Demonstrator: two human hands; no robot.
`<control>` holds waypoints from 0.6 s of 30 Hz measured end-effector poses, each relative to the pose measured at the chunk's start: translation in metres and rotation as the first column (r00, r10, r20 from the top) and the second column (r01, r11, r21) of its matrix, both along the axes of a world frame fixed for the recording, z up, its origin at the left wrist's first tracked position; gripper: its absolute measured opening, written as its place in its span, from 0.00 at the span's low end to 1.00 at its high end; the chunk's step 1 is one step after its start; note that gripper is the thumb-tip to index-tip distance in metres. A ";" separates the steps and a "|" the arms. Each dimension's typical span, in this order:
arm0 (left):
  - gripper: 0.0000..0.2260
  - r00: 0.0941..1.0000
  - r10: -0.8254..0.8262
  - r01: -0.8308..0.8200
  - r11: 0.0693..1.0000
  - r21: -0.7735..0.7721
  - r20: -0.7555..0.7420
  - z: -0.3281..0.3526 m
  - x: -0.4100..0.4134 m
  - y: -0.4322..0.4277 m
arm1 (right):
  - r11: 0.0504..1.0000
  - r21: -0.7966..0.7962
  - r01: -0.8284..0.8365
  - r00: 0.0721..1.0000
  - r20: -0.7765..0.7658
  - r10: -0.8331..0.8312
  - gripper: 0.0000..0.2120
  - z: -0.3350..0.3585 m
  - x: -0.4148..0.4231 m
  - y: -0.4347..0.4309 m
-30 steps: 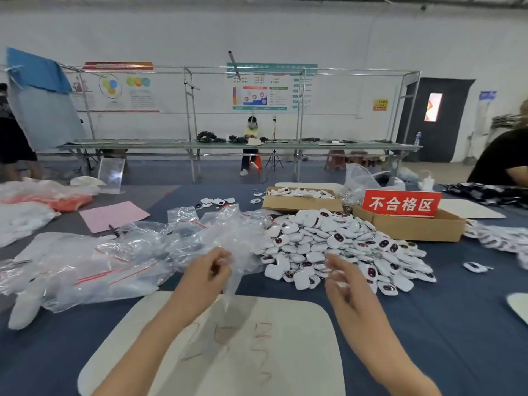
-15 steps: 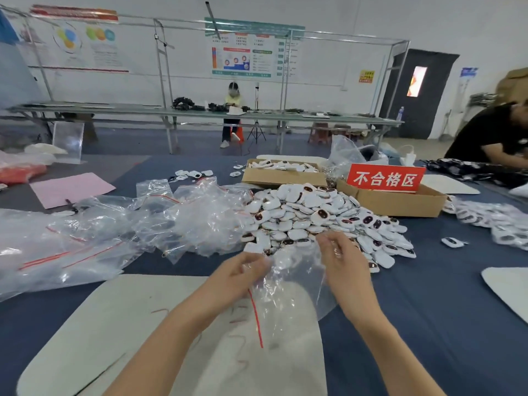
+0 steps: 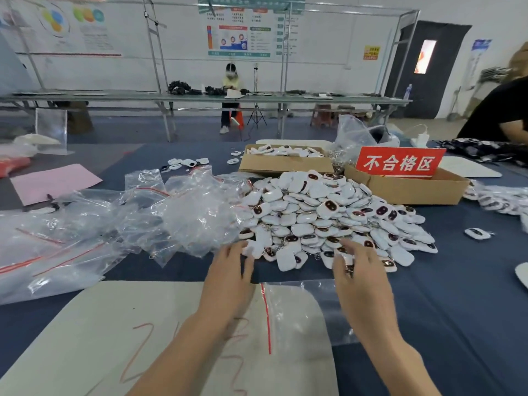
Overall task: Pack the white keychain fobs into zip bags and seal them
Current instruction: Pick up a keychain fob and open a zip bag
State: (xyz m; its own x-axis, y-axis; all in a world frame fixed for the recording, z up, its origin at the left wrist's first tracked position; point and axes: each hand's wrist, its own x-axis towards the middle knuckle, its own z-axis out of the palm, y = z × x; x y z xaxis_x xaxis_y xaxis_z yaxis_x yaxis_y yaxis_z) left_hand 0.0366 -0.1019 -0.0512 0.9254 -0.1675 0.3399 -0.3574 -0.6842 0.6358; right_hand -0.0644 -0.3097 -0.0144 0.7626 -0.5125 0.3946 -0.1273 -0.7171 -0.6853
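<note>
A big pile of white keychain fobs (image 3: 328,218) with dark faces lies on the blue table. One clear zip bag (image 3: 297,310) with a red seal line lies flat on a white board (image 3: 114,324), between my forearms. My left hand (image 3: 231,270) reaches over the bag with straight fingers that touch fobs at the pile's near left edge. At the near right edge, the fingers of my right hand (image 3: 357,270) curl on a fob; a key ring shows between them.
A heap of empty zip bags (image 3: 171,218) lies left of the pile. Behind the pile stand a cardboard box of fobs (image 3: 285,164) and a box (image 3: 405,187) with a red sign (image 3: 400,162). A pink sheet (image 3: 54,181) lies far left. A person (image 3: 497,112) sits at the right.
Both hands held the zip bag up a moment ago. It now lies flat on the board, and both hands have moved forward onto the near edge of the fob pile.
</note>
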 end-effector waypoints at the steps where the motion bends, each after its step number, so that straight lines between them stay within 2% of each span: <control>1: 0.20 1.000 -0.010 0.010 0.996 0.093 0.000 -0.003 0.009 -0.001 | 0.998 0.007 -0.057 0.998 0.029 0.057 0.17 0.001 0.007 0.007; 3: 0.24 0.999 -0.043 0.043 0.964 0.261 -0.006 -0.006 0.025 -0.005 | 0.988 0.000 -0.155 0.987 0.029 0.155 0.16 -0.001 0.021 0.021; 5: 0.23 0.999 -0.047 0.039 0.926 0.375 0.014 -0.006 0.036 -0.010 | 0.976 -0.018 -0.216 0.976 0.022 0.217 0.17 -0.004 0.035 0.034; 7: 0.18 0.998 -0.018 -0.006 0.912 0.410 0.054 -0.004 0.041 -0.012 | 0.962 0.007 -0.272 0.961 0.044 0.271 0.17 -0.008 0.046 0.043; 8: 0.15 0.996 -0.002 -0.030 0.927 0.373 0.085 -0.002 0.039 -0.011 | 0.953 0.017 -0.302 0.952 0.063 0.300 0.16 -0.011 0.050 0.047; 10: 0.11 0.997 0.008 -0.017 0.991 0.129 0.072 -0.004 0.029 -0.005 | 0.933 0.040 -0.357 0.931 0.095 0.352 0.16 -0.016 0.054 0.049; 11: 0.12 1.000 -0.005 0.005 0.996 -0.087 0.002 -0.003 0.023 -0.002 | 0.918 0.078 -0.388 0.919 0.111 0.379 0.16 -0.019 0.055 0.049; 12: 0.14 0.996 -0.045 0.014 0.940 -0.340 -0.082 -0.002 0.013 0.000 | 0.894 0.144 -0.424 0.904 0.119 0.410 0.17 -0.022 0.055 0.049; 13: 0.15 0.983 -0.101 0.002 0.845 -0.535 -0.155 0.000 0.002 0.001 | 0.851 0.240 -0.467 0.884 0.122 0.451 0.17 -0.023 0.054 0.050; 14: 0.16 0.970 -0.160 0.003 0.762 -0.648 -0.184 0.002 -0.007 0.001 | 0.781 0.349 -0.517 0.852 0.125 0.508 0.16 -0.024 0.054 0.052; 16: 0.17 0.957 -0.223 0.036 0.725 -0.687 -0.185 0.003 -0.020 -0.001 | 0.643 0.478 -0.598 0.771 0.126 0.624 0.15 -0.024 0.054 0.058; 18: 0.19 0.949 -0.242 0.047 0.740 -0.671 -0.201 0.007 -0.021 -0.002 | 0.586 0.507 -0.632 0.728 0.130 0.673 0.14 -0.023 0.057 0.062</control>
State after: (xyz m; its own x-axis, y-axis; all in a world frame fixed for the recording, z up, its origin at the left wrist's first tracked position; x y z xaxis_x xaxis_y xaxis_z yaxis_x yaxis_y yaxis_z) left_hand 0.0154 -0.1043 -0.0443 0.9763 -0.1348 0.1694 -0.1737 -0.0214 0.9846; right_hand -0.0074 -0.2476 -0.0379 0.9838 0.0353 0.1755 0.1790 -0.1962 -0.9641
